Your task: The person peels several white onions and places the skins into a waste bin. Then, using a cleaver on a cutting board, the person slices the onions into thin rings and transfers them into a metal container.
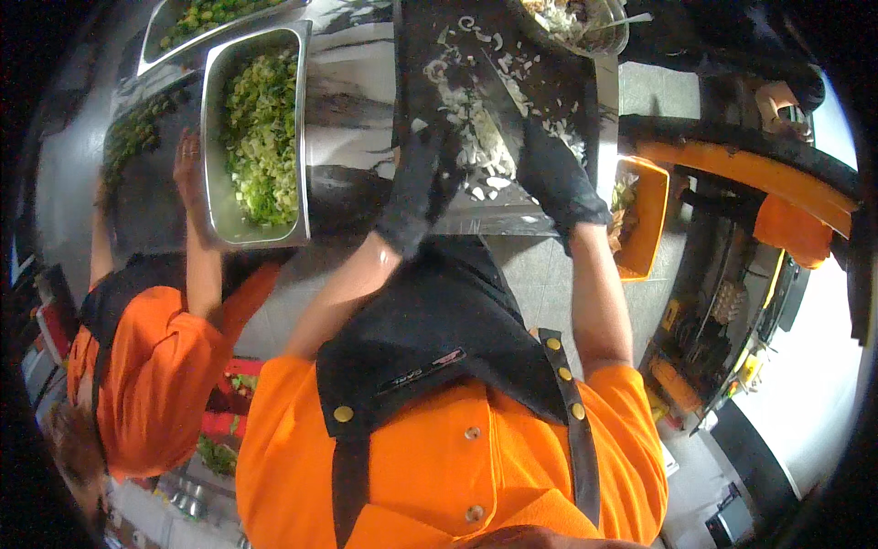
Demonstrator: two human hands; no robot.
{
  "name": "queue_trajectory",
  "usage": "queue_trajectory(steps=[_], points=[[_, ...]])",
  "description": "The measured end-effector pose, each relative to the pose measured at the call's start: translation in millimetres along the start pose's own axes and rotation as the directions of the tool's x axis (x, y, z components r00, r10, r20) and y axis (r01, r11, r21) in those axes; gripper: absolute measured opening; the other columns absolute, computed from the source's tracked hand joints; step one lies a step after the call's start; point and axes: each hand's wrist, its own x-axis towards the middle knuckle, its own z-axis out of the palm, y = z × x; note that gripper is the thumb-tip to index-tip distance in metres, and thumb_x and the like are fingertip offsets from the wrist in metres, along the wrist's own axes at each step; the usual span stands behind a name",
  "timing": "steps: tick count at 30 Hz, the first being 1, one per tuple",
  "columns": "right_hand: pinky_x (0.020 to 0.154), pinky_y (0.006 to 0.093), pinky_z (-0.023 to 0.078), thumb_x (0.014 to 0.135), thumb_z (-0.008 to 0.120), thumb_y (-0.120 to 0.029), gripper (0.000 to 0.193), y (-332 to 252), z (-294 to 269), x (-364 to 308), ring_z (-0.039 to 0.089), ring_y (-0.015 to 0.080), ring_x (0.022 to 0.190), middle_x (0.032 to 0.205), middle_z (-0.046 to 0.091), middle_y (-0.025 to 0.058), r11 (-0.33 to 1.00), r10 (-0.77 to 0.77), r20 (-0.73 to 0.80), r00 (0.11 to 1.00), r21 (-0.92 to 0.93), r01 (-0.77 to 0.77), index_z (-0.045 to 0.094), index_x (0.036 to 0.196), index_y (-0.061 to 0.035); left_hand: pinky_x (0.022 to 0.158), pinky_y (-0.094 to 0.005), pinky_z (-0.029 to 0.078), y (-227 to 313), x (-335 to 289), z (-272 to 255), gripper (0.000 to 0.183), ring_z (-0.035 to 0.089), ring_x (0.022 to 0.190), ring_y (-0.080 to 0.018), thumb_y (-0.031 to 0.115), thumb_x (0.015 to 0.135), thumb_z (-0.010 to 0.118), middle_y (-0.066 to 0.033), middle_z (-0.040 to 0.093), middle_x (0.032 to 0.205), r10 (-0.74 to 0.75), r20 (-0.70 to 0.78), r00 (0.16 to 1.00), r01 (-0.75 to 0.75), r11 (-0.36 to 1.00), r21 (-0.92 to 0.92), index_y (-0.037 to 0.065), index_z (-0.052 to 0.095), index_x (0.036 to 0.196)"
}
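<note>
A dark cutting board (416, 55) lies before me, strewn with chopped white onion (485, 146). My right hand (556, 174), in a black glove, is closed at the lower end of a knife (503, 105). Its wide blade points away from me, slanting to the left over the onion; the handle is hidden in the glove. My left hand (413, 192), also black-gloved, is at the left side of the onion heap, low over the board. Its fingers blend into the dark board, so their pose is unclear.
Left of the board stands a steel pan (209, 137) of chopped greens, with another steel pan (151, 37) beyond. A co-worker in orange (155, 366) works at a board at far left. A bowl (622, 37) sits far right; an orange bin (651, 220) stands below the counter's right edge.
</note>
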Motion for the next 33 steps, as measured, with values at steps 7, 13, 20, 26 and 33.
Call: queue_trajectory(steps=[7, 13, 20, 26, 33], points=[[0.058, 0.0547, 0.047, 0.083, 0.048, -0.004, 0.029, -1, 52, -9, 0.061, 0.0472, 0.067, 0.069, 0.060, 0.0289, 0.998, -0.025, -0.162, 0.986, 0.049, 0.033, 0.039, 0.109, 0.0042, 0.111, -0.0389, 0.029, -21, -20, -9, 0.043, 0.041, 0.129, -0.0304, 0.010, 0.100, 0.033, -0.0181, 0.040, 0.142, 0.205, 0.361, 0.910, -0.339, -0.137, 0.931, -0.002, 0.034, 0.141], [0.056, 0.0547, 0.047, 0.084, 0.050, -0.009, 0.033, 11, 52, -52, 0.062, 0.0471, 0.068, 0.070, 0.060, 0.0313, 1.000, 0.023, -0.043, 0.999, 0.006, -0.023, 0.038, 0.112, 0.0026, 0.083, -0.0372, 0.047, -35, 10, -21, 0.032, 0.056, 0.098, -0.0182, 0.014, 0.099, 0.043, -0.0084, 0.058, 0.113, 0.482, 0.393, 0.783, -0.472, 0.048, 0.880, 0.005, 0.051, 0.129], [0.056, 0.0575, 0.044, 0.091, 0.045, -0.010, 0.026, 5, 35, -27, 0.060, 0.0507, 0.068, 0.069, 0.059, 0.0325, 0.986, 0.062, -0.002, 0.998, 0.154, -0.061, 0.035, 0.112, 0.0014, 0.093, -0.0347, 0.043, -38, -13, 4, 0.034, 0.051, 0.105, -0.0188, 0.017, 0.099, 0.046, -0.0089, 0.053, 0.119, 0.534, 0.414, 0.737, -0.398, -0.151, 0.905, 0.002, 0.049, 0.129], [0.057, 0.0541, 0.047, 0.089, 0.047, -0.010, 0.027, -9, 44, -21, 0.063, 0.0464, 0.071, 0.072, 0.060, 0.0293, 0.970, 0.087, -0.006, 0.996, 0.229, -0.083, 0.039, 0.111, 0.0037, 0.099, -0.0346, 0.041, -55, -9, -14, 0.040, 0.052, 0.105, -0.0209, 0.019, 0.100, 0.043, -0.0103, 0.054, 0.118, 0.349, 0.131, 0.928, -0.363, 0.772, 0.522, 0.002, 0.041, 0.136], [0.061, 0.0598, 0.045, 0.091, 0.043, -0.011, 0.030, 0, 58, -16, 0.059, 0.0529, 0.073, 0.076, 0.059, 0.0352, 0.991, 0.048, -0.092, 0.995, 0.127, -0.036, 0.032, 0.117, -0.0007, 0.088, -0.0385, 0.045, -46, 14, -6, 0.038, 0.058, 0.098, -0.0263, 0.016, 0.081, 0.064, -0.0147, 0.060, 0.097, 0.464, 0.419, 0.780, -0.379, -0.182, 0.907, 0.004, 0.057, 0.117]])
